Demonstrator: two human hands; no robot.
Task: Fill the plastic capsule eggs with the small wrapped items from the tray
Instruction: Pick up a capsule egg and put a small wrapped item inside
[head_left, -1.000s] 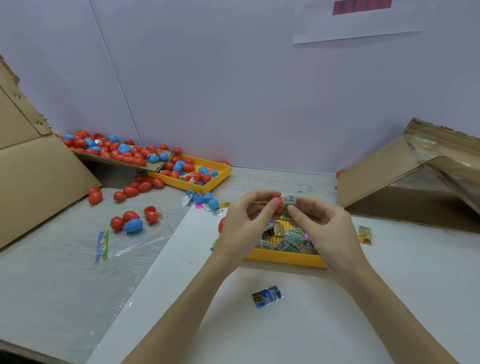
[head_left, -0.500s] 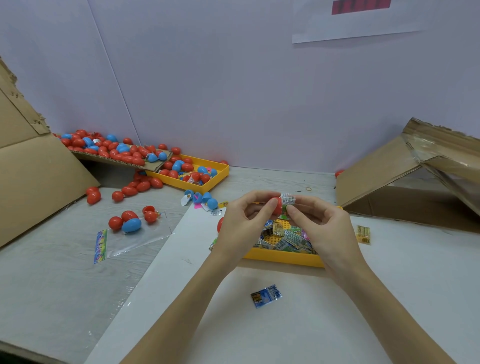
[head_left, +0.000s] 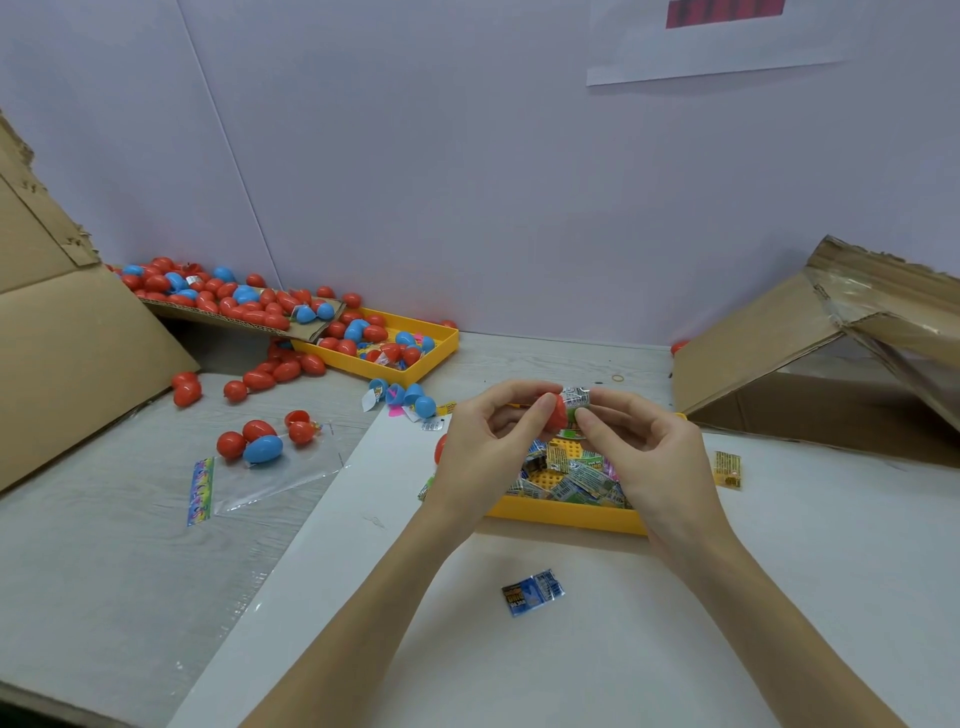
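- Pinching a red egg half (head_left: 555, 410) between thumb and curled fingers, the left hand (head_left: 485, 449) holds it just above the far edge of the near tray (head_left: 566, 517).
- The right hand (head_left: 652, 457) pinches a crinkled wrapper (head_left: 577, 399) between thumb and forefinger, its end touching the egg half's open side.
- Whether the wrapper is partly inside the half cannot be told.
- Both hands hover over the near tray, which is yellow and holds a heap of wrapped packets (head_left: 576, 475).
- One blue packet (head_left: 532, 592) lies on the white sheet (head_left: 623, 649) in front of the tray, between the forearms.
- A yellow packet (head_left: 727, 469) lies just right of the tray.
- Blue egg halves (head_left: 410, 397) sit in a small cluster near the sheet's far left corner.
- A few eggs (head_left: 260, 441), red and blue, rest on a clear bag (head_left: 270, 478) to the left.
- A second yellow tray (head_left: 434, 358) farther left holds more eggs, and a cardboard ramp (head_left: 218, 314) behind it carries a big pile (head_left: 223, 296).
- Cardboard boxes stand at both sides: one at left (head_left: 67, 338), one at right (head_left: 810, 364).
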